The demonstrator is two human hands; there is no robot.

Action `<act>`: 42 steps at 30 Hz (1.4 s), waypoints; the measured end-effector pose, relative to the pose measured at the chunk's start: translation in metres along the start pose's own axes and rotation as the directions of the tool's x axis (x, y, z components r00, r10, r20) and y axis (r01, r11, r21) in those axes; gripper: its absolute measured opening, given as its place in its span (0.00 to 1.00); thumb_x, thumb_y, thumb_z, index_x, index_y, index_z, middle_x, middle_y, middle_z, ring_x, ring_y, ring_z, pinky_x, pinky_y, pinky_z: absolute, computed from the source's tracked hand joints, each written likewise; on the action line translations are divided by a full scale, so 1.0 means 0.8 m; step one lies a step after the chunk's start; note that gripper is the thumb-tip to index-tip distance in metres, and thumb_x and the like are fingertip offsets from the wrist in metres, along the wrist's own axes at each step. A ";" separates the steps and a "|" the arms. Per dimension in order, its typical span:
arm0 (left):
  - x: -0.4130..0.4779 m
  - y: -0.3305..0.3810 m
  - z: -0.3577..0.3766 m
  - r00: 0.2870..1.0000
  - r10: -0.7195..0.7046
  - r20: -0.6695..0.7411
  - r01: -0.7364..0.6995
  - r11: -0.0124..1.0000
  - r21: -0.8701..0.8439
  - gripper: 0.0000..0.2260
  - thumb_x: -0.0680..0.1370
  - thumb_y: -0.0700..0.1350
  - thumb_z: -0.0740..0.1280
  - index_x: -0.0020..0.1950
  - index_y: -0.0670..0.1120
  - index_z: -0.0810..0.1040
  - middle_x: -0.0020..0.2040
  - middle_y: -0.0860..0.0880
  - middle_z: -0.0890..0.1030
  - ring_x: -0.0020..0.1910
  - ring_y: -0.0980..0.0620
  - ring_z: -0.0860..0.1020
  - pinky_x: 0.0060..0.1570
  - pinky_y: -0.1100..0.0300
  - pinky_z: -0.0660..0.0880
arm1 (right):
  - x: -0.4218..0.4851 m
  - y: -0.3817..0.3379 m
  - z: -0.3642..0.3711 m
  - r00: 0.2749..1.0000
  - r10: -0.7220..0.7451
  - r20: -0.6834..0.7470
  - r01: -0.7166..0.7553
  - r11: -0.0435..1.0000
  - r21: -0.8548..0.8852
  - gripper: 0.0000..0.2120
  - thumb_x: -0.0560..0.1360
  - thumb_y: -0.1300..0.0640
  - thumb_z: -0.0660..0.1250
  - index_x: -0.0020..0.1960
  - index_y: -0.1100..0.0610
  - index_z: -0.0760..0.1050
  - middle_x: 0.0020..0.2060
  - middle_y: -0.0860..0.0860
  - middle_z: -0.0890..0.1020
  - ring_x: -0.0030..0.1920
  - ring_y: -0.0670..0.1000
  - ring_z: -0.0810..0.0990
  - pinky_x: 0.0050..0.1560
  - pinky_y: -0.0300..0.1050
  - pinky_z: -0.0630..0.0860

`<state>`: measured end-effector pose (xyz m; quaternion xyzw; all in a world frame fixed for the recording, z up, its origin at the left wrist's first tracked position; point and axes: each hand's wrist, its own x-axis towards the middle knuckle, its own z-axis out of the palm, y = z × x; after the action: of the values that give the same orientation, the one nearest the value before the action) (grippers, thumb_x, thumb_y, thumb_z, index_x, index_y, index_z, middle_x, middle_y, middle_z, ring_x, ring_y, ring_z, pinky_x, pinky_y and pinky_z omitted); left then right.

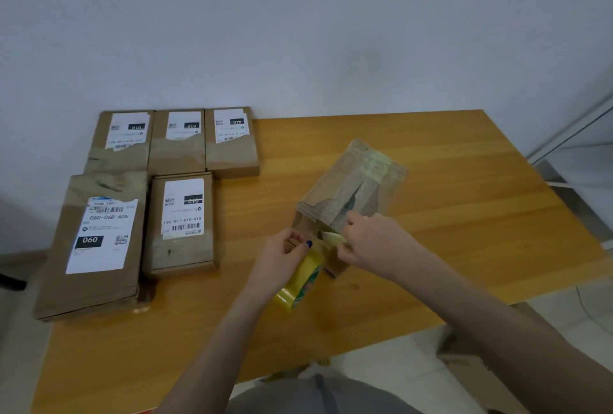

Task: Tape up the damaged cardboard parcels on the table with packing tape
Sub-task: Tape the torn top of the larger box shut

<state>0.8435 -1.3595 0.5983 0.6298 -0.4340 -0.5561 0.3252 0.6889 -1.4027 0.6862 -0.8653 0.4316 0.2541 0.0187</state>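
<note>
A torn cardboard parcel (355, 188) lies at an angle in the middle of the wooden table (464, 214), a dark rip running along its top. A yellow roll of packing tape (300, 284) hangs at the parcel's near end. My left hand (282, 257) grips the roll from above. My right hand (374, 241) pinches the free end of the tape (333, 237) against the parcel's near edge.
Several labelled cardboard parcels lie flat at the table's left: three in a back row (175, 141), a large one (96, 244) and a smaller one (182, 224) in front. Another cardboard box (477, 367) stands on the floor at the right. A wall rises behind the table.
</note>
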 end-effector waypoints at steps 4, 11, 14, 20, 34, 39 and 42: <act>0.003 -0.001 0.003 1.000 0.005 0.000 -0.005 0.998 0.057 0.02 0.80 0.45 0.64 0.47 0.48 0.73 0.42 0.41 0.83 0.32 0.43 0.82 0.27 0.54 0.77 | 0.003 -0.011 0.000 0.995 0.040 0.089 -0.033 0.997 -0.074 0.13 0.82 0.54 0.56 0.44 0.61 0.70 0.55 0.58 0.69 0.32 0.50 0.65 0.34 0.44 0.67; 0.000 0.003 -0.001 1.000 -0.018 0.005 0.018 0.999 0.046 0.03 0.80 0.44 0.63 0.49 0.46 0.72 0.42 0.41 0.82 0.29 0.43 0.82 0.24 0.57 0.76 | -0.025 0.068 -0.015 0.976 -0.079 0.205 -0.017 0.903 0.429 0.12 0.74 0.45 0.68 0.38 0.51 0.80 0.46 0.54 0.81 0.41 0.52 0.77 0.41 0.47 0.74; 0.000 0.002 -0.001 1.000 -0.018 -0.009 0.018 1.000 0.025 0.03 0.80 0.44 0.63 0.50 0.46 0.73 0.42 0.42 0.83 0.30 0.41 0.82 0.26 0.55 0.78 | -0.049 0.121 0.000 0.996 0.030 0.082 -0.079 0.717 0.692 0.11 0.76 0.44 0.66 0.35 0.39 0.79 0.30 0.42 0.76 0.31 0.46 0.72 0.33 0.41 0.67; -0.007 0.007 0.002 0.999 -0.048 -0.006 0.047 0.998 -0.039 0.05 0.80 0.43 0.63 0.52 0.42 0.71 0.41 0.39 0.82 0.29 0.40 0.82 0.23 0.58 0.76 | -0.013 0.152 0.155 0.726 0.641 0.251 -0.293 -0.042 0.955 0.19 0.82 0.52 0.57 0.64 0.65 0.74 0.50 0.56 0.77 0.48 0.53 0.75 0.51 0.51 0.77; -0.007 0.009 0.003 0.994 -0.101 -0.040 0.102 0.995 0.002 0.03 0.80 0.44 0.63 0.52 0.45 0.72 0.43 0.41 0.83 0.31 0.40 0.82 0.24 0.58 0.76 | 0.045 0.097 0.183 0.437 0.856 0.276 -0.539 0.004 0.842 0.25 0.81 0.50 0.58 0.69 0.68 0.62 0.68 0.65 0.64 0.68 0.63 0.64 0.64 0.56 0.64; -0.006 0.002 0.007 0.995 -0.083 -0.047 0.083 0.997 -0.001 0.04 0.80 0.45 0.64 0.51 0.45 0.73 0.42 0.41 0.83 0.31 0.39 0.82 0.26 0.55 0.78 | 0.034 0.049 0.063 0.656 0.652 -0.380 0.081 0.440 0.894 0.21 0.83 0.50 0.54 0.70 0.61 0.66 0.67 0.55 0.69 0.68 0.52 0.67 0.66 0.41 0.62; -0.001 -0.001 0.011 0.993 -0.054 -0.110 0.062 0.996 0.066 0.04 0.78 0.48 0.65 0.47 0.49 0.75 0.40 0.40 0.83 0.36 0.36 0.81 0.37 0.42 0.78 | 0.049 0.010 0.043 0.894 0.250 -0.372 0.117 0.672 0.732 0.26 0.83 0.45 0.51 0.75 0.59 0.59 0.75 0.54 0.59 0.75 0.52 0.55 0.74 0.50 0.54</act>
<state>0.8347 -1.3582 0.5963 0.6820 -0.4164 -0.5152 0.3098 0.6879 -1.4275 0.6398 -0.8002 0.5215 -0.1452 0.2580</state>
